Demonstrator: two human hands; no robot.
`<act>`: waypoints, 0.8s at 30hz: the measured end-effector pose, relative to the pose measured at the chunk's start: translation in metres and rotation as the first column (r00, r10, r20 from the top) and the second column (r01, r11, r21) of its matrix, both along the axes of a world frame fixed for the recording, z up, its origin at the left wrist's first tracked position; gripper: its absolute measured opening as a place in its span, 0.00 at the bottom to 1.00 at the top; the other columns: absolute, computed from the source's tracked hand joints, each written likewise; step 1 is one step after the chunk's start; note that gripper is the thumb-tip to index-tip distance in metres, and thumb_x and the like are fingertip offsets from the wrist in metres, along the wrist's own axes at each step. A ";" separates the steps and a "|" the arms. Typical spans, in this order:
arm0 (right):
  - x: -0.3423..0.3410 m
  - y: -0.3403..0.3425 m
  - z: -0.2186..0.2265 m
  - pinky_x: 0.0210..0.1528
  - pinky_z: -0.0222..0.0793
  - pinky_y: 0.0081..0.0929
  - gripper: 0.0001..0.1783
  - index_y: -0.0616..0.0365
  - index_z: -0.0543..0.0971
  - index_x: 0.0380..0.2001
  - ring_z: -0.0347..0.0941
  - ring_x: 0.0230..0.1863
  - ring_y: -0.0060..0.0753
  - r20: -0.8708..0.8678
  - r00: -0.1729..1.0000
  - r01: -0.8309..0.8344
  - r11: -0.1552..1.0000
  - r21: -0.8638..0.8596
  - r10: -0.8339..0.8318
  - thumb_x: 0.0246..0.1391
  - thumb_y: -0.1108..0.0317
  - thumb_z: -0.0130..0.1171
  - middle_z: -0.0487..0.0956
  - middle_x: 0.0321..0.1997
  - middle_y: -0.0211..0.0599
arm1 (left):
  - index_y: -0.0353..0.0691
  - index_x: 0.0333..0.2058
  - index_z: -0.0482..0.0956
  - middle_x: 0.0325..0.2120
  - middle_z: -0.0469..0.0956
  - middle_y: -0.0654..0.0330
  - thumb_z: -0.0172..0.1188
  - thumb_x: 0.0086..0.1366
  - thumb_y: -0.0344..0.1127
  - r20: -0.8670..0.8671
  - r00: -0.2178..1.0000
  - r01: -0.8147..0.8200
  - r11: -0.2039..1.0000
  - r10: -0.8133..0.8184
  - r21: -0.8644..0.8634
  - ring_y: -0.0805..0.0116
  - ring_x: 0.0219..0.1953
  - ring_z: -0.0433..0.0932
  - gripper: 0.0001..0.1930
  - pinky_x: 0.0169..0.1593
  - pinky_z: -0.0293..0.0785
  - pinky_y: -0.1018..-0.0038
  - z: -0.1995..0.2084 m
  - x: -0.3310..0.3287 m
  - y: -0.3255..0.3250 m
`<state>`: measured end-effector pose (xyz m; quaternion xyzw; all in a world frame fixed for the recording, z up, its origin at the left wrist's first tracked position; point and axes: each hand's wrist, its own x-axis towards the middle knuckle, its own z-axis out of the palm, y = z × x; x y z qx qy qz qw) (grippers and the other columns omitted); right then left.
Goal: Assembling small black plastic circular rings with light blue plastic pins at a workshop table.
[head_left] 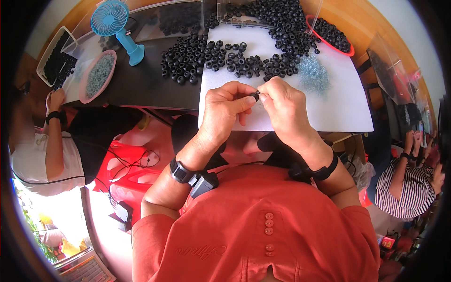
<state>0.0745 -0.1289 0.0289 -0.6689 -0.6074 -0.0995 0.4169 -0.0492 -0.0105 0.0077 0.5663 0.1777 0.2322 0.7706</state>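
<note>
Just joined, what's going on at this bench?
The left hand pinches a small black part over the white sheet; the right hand meets it at the fingertips, its grip unclear. Loose black rounded parts lie spread beyond the hands. A heap of pale blue bits sits on the sheet, to the right.

The left hand (225, 105) and right hand (285, 104) partly hide a black piece (256, 95) (details too small to tell); the top edge crops a clear bin (246, 23).

Small black part (256, 95), partly hidden, between left hand (224, 109), right hand (285, 104).
</note>
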 end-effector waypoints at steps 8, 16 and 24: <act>-0.006 0.006 -0.010 0.26 0.68 0.41 0.11 0.58 0.70 0.30 0.73 0.29 0.46 0.261 0.962 0.070 0.995 0.070 -0.086 0.42 0.77 0.60 0.72 0.29 0.41 | 0.28 0.41 0.81 0.27 0.80 0.58 0.61 0.64 0.21 -0.019 1.000 -0.019 1.000 0.018 -0.022 0.77 0.23 0.76 0.07 0.21 0.70 0.81 0.000 0.000 0.000; -0.004 -0.001 0.000 0.27 0.70 0.40 0.14 0.58 0.70 0.30 0.73 0.30 0.45 0.183 0.982 -0.045 0.999 0.014 0.042 0.42 0.75 0.65 0.72 0.29 0.39 | 0.29 0.39 0.81 0.26 0.81 0.61 0.62 0.63 0.22 0.035 0.999 0.024 0.997 -0.022 -0.067 0.76 0.25 0.77 0.05 0.27 0.74 0.80 -0.001 -0.001 0.007; -0.014 0.010 -0.024 0.23 0.69 0.40 0.15 0.56 0.68 0.28 0.73 0.26 0.44 0.101 0.988 0.104 0.986 0.129 -0.117 0.40 0.74 0.66 0.72 0.25 0.37 | 0.26 0.41 0.81 0.34 0.82 0.55 0.62 0.64 0.21 -0.029 0.998 0.050 0.998 -0.051 -0.047 0.70 0.35 0.80 0.08 0.44 0.77 0.76 0.008 0.004 0.006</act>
